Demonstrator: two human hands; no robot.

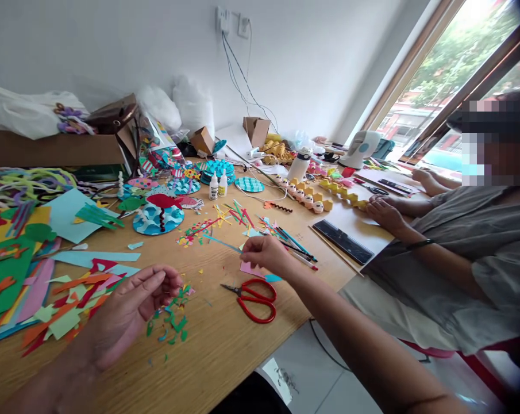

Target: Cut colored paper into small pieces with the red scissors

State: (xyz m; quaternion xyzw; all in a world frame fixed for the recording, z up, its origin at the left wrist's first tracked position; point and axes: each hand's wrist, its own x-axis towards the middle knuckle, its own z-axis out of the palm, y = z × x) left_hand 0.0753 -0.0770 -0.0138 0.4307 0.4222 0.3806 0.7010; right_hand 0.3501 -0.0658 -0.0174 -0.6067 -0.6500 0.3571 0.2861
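My right hand (268, 256) pinches the end of a thin blue paper strip (220, 242), which reaches out to the left above the table. My left hand (141, 302) is closed loosely, thumb against the curled forefinger; whether something small sits in it I cannot make out. Green paper scraps (173, 319) lie just beside and below its fingers. Between the two hands rest red-handled scissors (256, 300), blades pointing left. Under my right hand is a pink piece of paper (251, 269). Narrow coloured paper strips (241, 213) are scattered farther back.
Cut coloured paper (70, 299) covers the left side. A blue wavy disc with a red fish (158, 215) stands behind, near two glue bottles (218, 187). Pencils (296, 244) and a black phone-like object (343, 241) lie right. A co-worker (449, 241) sits at the right.
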